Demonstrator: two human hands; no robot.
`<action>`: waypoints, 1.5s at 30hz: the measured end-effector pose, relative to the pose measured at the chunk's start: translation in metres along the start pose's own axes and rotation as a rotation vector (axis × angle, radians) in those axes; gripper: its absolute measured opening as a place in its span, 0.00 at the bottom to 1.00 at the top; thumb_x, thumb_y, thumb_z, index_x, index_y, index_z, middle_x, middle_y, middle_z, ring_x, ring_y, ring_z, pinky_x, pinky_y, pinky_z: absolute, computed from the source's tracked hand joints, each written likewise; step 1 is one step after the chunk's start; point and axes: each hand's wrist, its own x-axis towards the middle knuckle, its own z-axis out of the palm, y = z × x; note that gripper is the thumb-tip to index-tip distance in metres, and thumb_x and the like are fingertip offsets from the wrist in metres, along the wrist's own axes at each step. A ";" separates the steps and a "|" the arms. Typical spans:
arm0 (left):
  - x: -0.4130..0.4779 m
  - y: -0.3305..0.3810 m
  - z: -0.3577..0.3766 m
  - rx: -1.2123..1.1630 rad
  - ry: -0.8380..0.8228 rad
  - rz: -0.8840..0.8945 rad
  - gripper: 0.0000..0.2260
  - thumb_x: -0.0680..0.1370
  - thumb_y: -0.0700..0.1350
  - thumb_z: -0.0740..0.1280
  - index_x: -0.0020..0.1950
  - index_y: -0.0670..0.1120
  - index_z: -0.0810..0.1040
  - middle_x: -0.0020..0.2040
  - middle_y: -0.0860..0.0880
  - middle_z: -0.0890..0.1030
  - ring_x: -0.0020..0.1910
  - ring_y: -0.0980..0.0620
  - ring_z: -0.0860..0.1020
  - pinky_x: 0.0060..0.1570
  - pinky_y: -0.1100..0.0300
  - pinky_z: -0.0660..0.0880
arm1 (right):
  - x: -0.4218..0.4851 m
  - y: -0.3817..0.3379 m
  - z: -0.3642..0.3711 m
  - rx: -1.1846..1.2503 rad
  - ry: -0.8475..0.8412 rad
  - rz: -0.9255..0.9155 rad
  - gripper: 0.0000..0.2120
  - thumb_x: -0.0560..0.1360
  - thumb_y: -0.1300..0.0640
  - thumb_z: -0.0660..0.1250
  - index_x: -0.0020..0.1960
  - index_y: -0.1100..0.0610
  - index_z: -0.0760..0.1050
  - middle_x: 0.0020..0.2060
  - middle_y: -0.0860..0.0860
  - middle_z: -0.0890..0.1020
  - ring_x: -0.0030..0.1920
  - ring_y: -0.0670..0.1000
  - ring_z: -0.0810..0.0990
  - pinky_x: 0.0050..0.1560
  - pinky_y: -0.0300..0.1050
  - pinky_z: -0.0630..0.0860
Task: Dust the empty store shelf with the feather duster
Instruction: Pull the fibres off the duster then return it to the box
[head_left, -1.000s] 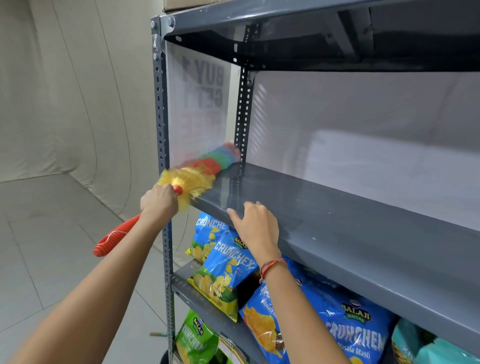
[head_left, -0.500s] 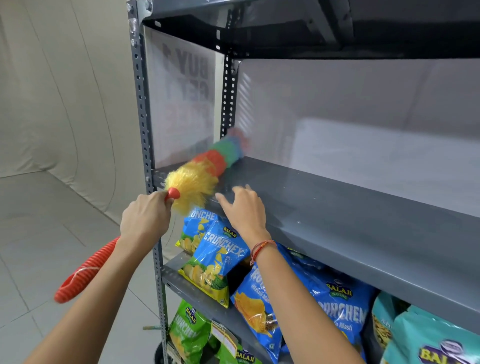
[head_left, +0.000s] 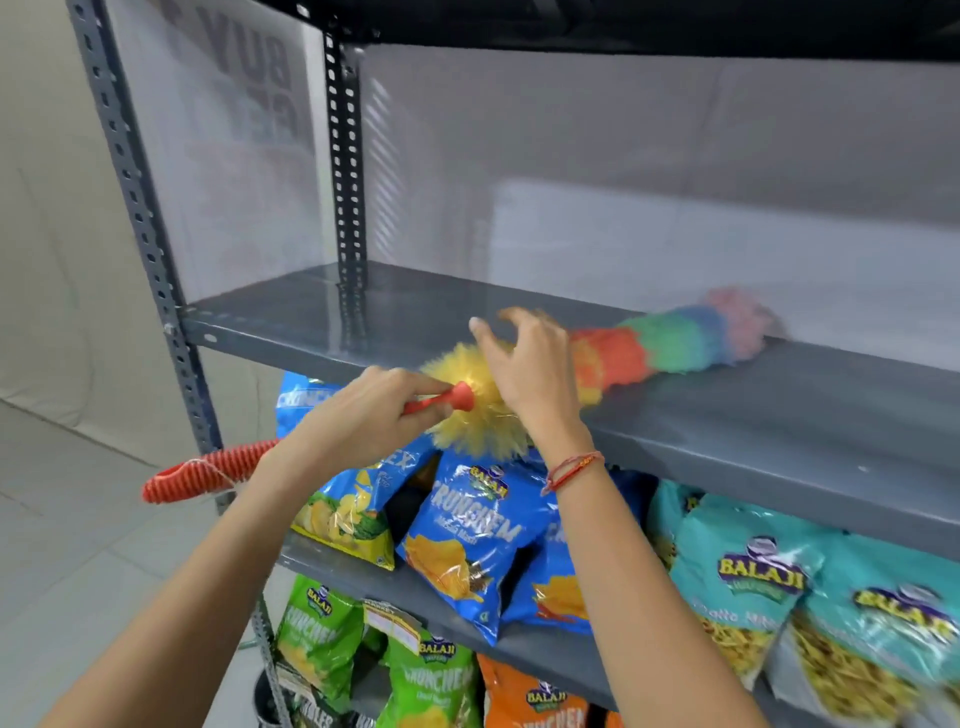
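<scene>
One feather duster (head_left: 670, 345), now farther right along shelf (head_left: 779, 410).

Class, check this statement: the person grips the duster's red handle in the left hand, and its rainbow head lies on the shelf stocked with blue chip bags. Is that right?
Not quite. The head view shows the feather duster lying on the empty shelf, one level above the blue chip bags. The rest holds: the left hand grips the red handle.
</scene>
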 end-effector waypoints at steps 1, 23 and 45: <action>0.005 0.009 0.006 -0.027 -0.020 0.053 0.12 0.79 0.54 0.60 0.59 0.60 0.79 0.30 0.44 0.78 0.28 0.49 0.69 0.38 0.55 0.74 | -0.002 0.006 -0.010 -0.014 0.020 0.024 0.21 0.76 0.47 0.64 0.59 0.63 0.76 0.57 0.60 0.81 0.61 0.59 0.75 0.62 0.49 0.70; -0.015 0.272 0.229 0.036 -1.141 1.030 0.12 0.79 0.47 0.62 0.53 0.43 0.81 0.40 0.43 0.78 0.40 0.45 0.75 0.40 0.57 0.69 | -0.253 0.140 -0.206 -0.173 0.337 0.931 0.13 0.75 0.54 0.67 0.50 0.64 0.81 0.46 0.60 0.85 0.49 0.55 0.82 0.48 0.44 0.74; -0.132 0.239 0.542 0.599 -1.333 0.717 0.17 0.77 0.35 0.58 0.66 0.39 0.73 0.64 0.39 0.76 0.63 0.41 0.75 0.58 0.50 0.73 | -0.524 0.301 -0.078 -0.153 -0.052 1.822 0.13 0.76 0.59 0.63 0.57 0.66 0.74 0.56 0.63 0.79 0.57 0.61 0.77 0.57 0.49 0.74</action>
